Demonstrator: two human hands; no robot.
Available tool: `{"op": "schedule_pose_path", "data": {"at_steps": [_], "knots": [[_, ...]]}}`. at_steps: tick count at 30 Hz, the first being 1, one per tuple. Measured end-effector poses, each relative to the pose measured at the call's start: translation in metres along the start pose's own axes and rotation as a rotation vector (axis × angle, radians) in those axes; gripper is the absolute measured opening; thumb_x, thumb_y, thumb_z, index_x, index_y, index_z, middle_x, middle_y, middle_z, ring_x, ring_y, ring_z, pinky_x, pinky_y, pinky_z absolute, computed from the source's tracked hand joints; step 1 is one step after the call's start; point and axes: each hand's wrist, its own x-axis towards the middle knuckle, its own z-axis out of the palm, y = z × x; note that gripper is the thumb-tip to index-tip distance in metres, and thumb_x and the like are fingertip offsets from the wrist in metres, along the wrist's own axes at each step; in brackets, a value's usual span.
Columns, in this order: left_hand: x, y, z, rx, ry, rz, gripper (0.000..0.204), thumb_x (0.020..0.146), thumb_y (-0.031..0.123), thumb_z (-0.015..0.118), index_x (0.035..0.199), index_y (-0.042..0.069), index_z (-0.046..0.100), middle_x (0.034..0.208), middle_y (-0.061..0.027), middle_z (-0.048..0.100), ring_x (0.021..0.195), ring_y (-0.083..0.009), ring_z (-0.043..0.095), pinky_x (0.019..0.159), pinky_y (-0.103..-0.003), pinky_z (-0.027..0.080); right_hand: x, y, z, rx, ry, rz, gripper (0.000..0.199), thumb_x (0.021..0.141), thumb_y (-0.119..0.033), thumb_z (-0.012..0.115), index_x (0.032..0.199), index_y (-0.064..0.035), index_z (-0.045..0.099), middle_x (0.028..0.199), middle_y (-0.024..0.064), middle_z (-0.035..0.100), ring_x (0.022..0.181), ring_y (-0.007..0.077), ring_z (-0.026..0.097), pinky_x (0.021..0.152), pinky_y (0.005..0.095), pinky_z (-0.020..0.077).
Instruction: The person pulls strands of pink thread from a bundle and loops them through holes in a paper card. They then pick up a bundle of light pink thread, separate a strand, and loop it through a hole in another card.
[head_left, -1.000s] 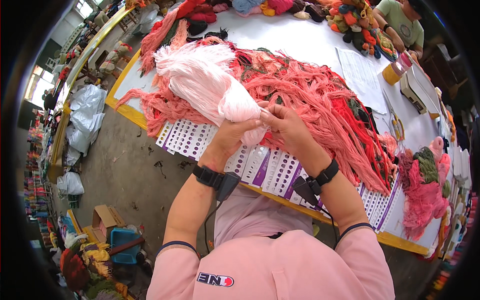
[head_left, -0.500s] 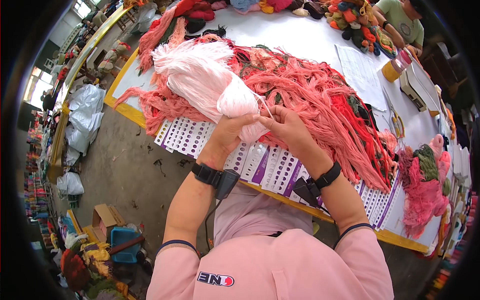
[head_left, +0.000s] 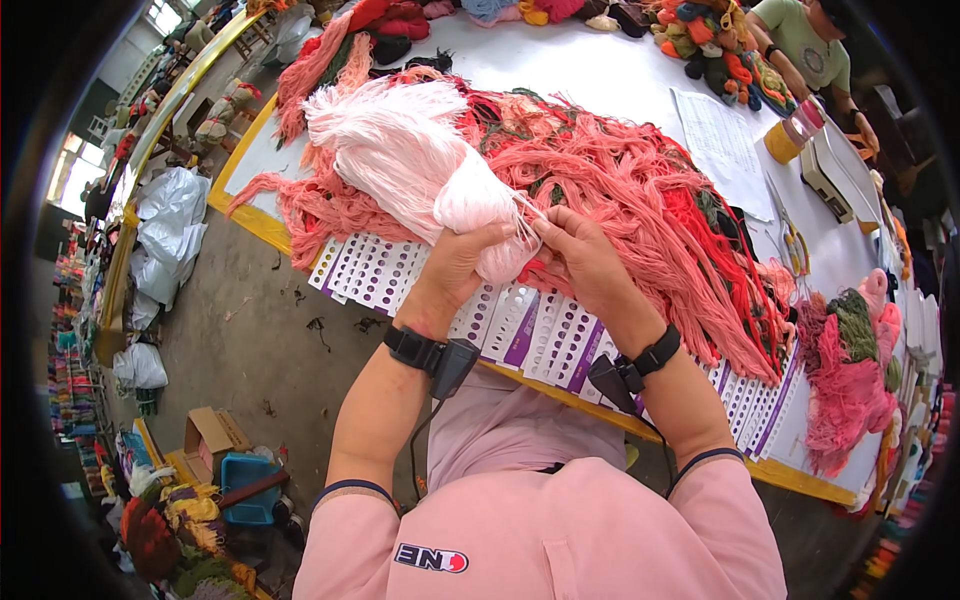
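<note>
A large pale pink skein of yarn lies across the pile, its near end gathered into a rounded bundle. My left hand is closed around that near end, thumb on top. Just to its right, my right hand pinches a few pale strands between thumb and fingertips, drawn out from the tied end. Beneath and beyond spread loose coral and red yarns with some dark green strands. Under the pile's near edge lie white and purple cards with rows of holes.
Scissors and paper sheets lie on the white table to the right. Beyond are a yellow-and-pink cone and a co-worker. Pink and green yarn sits at the right edge. White plastic bags stand on the floor at left.
My right hand has shifted slightly right and away from my left thumb, drawing the pale strands out. My left hand stays in place. The co-worker's arm at the far right has moved.
</note>
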Motion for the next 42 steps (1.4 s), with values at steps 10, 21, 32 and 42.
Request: {"op": "schedule_pose_path", "data": {"at_steps": [10, 21, 32, 42], "knots": [[0.0, -0.001, -0.003, 0.02, 0.01, -0.006, 0.03, 0.084, -0.004, 0.064, 0.113, -0.002, 0.06, 0.103, -0.011, 0.067, 0.093, -0.0198, 0.067, 0.083, -0.033, 0.056, -0.004, -0.002, 0.01, -0.007, -0.032, -0.017, 0.01, 0.094, -0.014, 0.063, 0.094, -0.0047, 0.06, 0.082, -0.0004, 0.061, 0.067, 0.0029, 0.052, 0.057, 0.0189, 0.0436], [-0.001, 0.007, 0.001, -0.133, 0.001, -0.081, 0.031, 0.088, 0.006, 0.063, 0.118, -0.001, 0.058, 0.107, -0.0114, 0.066, 0.098, -0.0217, 0.066, 0.091, -0.036, 0.053, 0.006, 0.003, 0.003, 0.11, 0.038, 0.012, 0.013, 0.094, -0.016, 0.064, 0.092, -0.0052, 0.056, 0.073, -0.0019, 0.056, 0.053, 0.0016, 0.042, 0.042, 0.0178, 0.032], [0.002, -0.002, -0.003, -0.016, 0.033, -0.012, 0.032, 0.084, -0.003, 0.064, 0.115, 0.0, 0.058, 0.106, -0.0104, 0.066, 0.098, -0.0202, 0.066, 0.087, -0.035, 0.055, 0.004, 0.008, 0.009, -0.04, -0.007, -0.104, 0.01, 0.092, -0.011, 0.065, 0.097, -0.0029, 0.062, 0.085, 0.0004, 0.062, 0.073, 0.0048, 0.057, 0.061, 0.0224, 0.0515], [0.001, -0.001, -0.003, -0.016, 0.007, 0.0, 0.034, 0.083, -0.005, 0.063, 0.117, -0.001, 0.058, 0.107, -0.0112, 0.066, 0.099, -0.0206, 0.066, 0.088, -0.035, 0.054, 0.002, 0.002, 0.001, 0.041, -0.038, 0.029, 0.011, 0.092, -0.014, 0.063, 0.099, -0.006, 0.06, 0.085, -0.0019, 0.061, 0.067, 0.0012, 0.056, 0.052, 0.0191, 0.048]]}}
